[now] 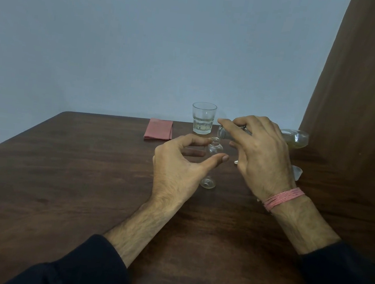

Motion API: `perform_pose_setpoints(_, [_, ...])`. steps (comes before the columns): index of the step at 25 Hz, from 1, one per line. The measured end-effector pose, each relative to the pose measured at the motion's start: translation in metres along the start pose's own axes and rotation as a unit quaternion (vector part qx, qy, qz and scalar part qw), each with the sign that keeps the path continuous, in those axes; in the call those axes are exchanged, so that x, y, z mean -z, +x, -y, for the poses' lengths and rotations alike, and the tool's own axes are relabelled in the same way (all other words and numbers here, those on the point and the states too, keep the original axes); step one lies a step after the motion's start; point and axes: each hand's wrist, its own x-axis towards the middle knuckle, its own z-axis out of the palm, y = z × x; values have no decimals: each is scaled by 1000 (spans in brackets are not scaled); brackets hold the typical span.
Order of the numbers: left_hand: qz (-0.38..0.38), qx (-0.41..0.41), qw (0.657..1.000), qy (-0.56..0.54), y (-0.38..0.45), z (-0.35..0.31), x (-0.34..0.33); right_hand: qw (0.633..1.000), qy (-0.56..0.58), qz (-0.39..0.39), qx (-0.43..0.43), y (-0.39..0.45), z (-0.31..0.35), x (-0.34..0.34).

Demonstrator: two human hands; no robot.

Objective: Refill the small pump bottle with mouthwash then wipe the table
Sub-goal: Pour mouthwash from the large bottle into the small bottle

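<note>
**Head view: pour about to start, wiping still ahead**

Head view: the right hand [260, 150] has its grip clenched around a clear mouthwash bottle holding yellowish liquid [295, 140], tipped nearly level with its mouth just above the neck of the small clear uncapped pump bottle [213, 148]. That bottle stands on the dark wooden counter [73, 175], and looks empty. The left hand [179, 162] curls loosely around it, grip released, apparently not touching. No stream is visible. Judging from this, refilling has barely begun; recapping and wiping with the folded pink cloth [158, 129] near the clear faceted glass [203, 118] remain.
</note>
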Motion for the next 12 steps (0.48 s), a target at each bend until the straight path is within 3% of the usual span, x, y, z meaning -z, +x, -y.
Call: perform_pose_setpoints(12, [-1,-11,1000,-1,1,2,0,1000,-10,6,4,1,1,3])
